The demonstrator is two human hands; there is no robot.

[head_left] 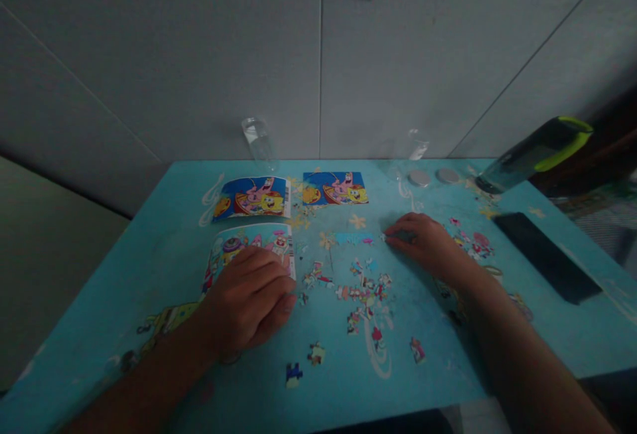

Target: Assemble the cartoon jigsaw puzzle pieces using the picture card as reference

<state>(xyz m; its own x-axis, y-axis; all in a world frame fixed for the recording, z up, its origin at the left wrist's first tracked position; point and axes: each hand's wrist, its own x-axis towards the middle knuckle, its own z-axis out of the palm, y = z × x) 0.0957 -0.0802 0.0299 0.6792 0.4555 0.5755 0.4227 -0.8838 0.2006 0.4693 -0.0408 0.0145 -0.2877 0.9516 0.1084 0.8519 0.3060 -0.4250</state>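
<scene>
1. In the head view, our right hand (421, 241) has thumb and index finger close together at a small jigsaw piece (383, 237); we cannot tell whether they pinch it or only touch it.
2. Just left of those fingertips lies a light-blue strip of jigsaw pieces (350, 238).
3. Our left hand (253, 298) rests palm down, fingers together and bent, over the lower cartoon picture sheet (223, 248); we cannot tell if anything is under them.
4. Between the two hands, nearer us than the right fingertips, we see a scatter of loose jigsaw pieces (367, 293).
5. Beyond the left fingers lie a fishing-scene sheet (251, 196) and, to its right, a smaller matching picture (336, 188).
6. Beyond the right fingers are two round lids (419, 178); farther right stands a tilted-looking bottle (522, 155).
</scene>
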